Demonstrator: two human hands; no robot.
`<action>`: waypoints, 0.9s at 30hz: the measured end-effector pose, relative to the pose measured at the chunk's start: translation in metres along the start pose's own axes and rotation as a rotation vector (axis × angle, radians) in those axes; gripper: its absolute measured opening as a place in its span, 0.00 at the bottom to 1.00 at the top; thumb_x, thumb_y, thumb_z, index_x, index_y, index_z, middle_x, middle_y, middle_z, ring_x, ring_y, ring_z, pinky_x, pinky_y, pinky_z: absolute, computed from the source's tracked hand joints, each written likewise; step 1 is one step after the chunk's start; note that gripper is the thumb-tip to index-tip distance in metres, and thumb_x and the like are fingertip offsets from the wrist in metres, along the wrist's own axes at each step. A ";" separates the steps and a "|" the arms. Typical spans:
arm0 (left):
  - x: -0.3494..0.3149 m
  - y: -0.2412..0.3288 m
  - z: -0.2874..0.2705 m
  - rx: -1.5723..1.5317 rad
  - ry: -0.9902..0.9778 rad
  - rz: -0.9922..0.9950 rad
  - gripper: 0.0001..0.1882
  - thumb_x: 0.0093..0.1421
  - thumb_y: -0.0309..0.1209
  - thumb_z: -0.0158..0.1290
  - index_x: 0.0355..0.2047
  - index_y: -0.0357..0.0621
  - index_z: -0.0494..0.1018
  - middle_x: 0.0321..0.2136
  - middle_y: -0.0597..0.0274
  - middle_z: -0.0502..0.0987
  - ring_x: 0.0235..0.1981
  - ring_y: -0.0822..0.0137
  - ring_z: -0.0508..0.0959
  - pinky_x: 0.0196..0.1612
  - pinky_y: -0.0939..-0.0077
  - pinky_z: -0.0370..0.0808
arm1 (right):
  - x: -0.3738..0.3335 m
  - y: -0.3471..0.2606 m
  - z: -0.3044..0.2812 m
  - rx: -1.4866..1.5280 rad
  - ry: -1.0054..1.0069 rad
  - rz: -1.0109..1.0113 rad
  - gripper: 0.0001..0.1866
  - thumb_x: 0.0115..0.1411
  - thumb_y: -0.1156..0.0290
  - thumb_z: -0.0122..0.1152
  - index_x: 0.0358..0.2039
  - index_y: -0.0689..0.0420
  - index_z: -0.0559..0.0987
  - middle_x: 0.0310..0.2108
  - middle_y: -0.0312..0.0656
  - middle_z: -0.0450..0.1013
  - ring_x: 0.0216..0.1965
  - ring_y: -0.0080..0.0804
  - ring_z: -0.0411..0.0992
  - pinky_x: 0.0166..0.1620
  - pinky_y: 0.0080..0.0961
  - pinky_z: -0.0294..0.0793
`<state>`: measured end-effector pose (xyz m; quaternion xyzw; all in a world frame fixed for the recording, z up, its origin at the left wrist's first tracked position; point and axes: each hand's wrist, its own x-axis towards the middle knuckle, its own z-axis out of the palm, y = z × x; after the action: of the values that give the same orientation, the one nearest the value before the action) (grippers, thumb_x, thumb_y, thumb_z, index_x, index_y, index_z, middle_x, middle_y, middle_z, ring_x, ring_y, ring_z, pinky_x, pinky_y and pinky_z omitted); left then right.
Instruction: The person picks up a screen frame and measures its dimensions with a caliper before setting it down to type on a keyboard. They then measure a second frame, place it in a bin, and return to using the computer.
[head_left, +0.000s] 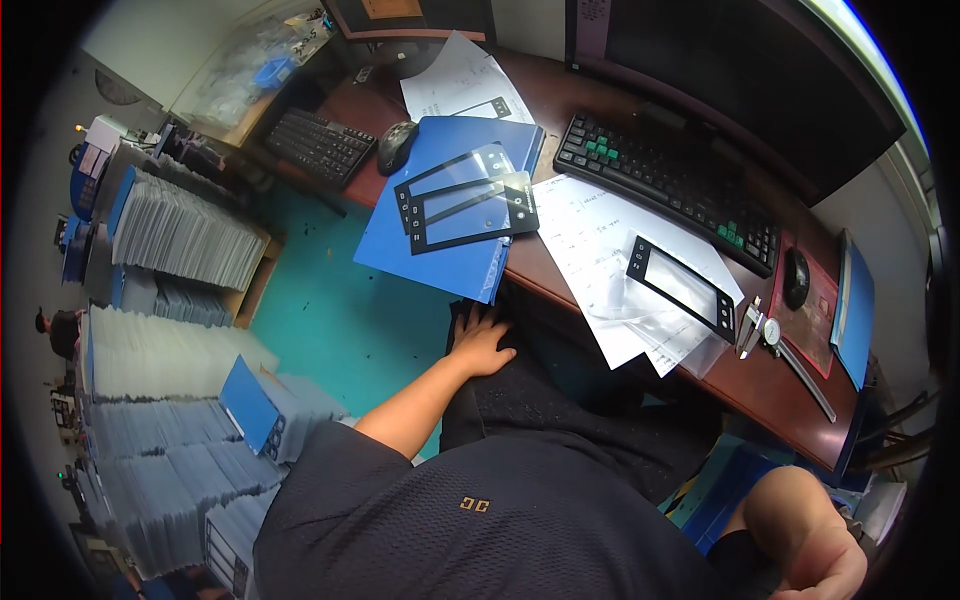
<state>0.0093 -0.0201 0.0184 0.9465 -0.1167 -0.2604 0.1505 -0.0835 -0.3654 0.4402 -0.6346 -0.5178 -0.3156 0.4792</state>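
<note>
My left hand [480, 346] rests on my dark-trousered thigh below the desk edge, fingers spread, holding nothing. At the lower right edge my right hand [825, 565] is curled beside my body; its palm is hidden. On the desk ahead, a blue folder [390, 240] sticks out over the front edge. Two clear panels with black borders lie overlapped on it, the nearer panel [470, 240] on top. Another black-bordered panel [685, 290] lies on clear plastic film and white paper sheets [580, 225]. Beside it is a dial caliper [800, 365].
A black keyboard [665, 195] and a monitor [740, 80] stand behind the papers. A mouse [796, 278] sits on a red pad; a blue folder [853, 310] is beyond. Leftward are another keyboard [318, 147], another mouse [397, 147] and tall stacks of sheets [180, 360].
</note>
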 end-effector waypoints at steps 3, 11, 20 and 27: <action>-0.002 0.000 -0.002 -0.012 0.002 -0.008 0.37 0.58 0.52 0.58 0.67 0.57 0.69 0.76 0.49 0.50 0.76 0.36 0.42 0.74 0.33 0.39 | 0.005 0.002 0.002 0.154 -0.029 0.155 0.05 0.57 0.71 0.65 0.25 0.50 0.78 0.18 0.28 0.73 0.17 0.20 0.70 0.22 0.20 0.70; -0.010 -0.008 0.002 -0.140 0.022 0.069 0.36 0.59 0.48 0.59 0.67 0.54 0.68 0.74 0.49 0.54 0.76 0.39 0.43 0.73 0.29 0.41 | -0.058 0.054 -0.017 0.549 -0.314 0.026 0.10 0.57 0.73 0.73 0.24 0.49 0.78 0.26 0.28 0.79 0.25 0.20 0.78 0.32 0.17 0.74; -0.075 0.012 -0.195 -0.866 -0.027 0.374 0.26 0.65 0.40 0.60 0.60 0.42 0.73 0.55 0.51 0.79 0.58 0.60 0.78 0.62 0.64 0.72 | -0.276 0.053 0.106 -0.170 -0.863 0.987 0.17 0.57 0.55 0.73 0.30 0.58 0.85 0.23 0.50 0.78 0.29 0.54 0.79 0.35 0.44 0.78; 0.016 -0.014 -0.226 0.228 0.306 0.071 0.55 0.50 0.60 0.67 0.74 0.58 0.56 0.73 0.39 0.54 0.75 0.36 0.50 0.73 0.39 0.50 | -0.358 0.028 0.046 -0.361 -1.287 1.291 0.24 0.58 0.46 0.70 0.30 0.58 0.86 0.24 0.51 0.80 0.29 0.55 0.79 0.37 0.45 0.79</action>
<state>0.1436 0.0386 0.1916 0.9813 -0.1544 -0.0932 0.0674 -0.1560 -0.4491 0.0953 -0.9177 -0.1733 0.3492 0.0765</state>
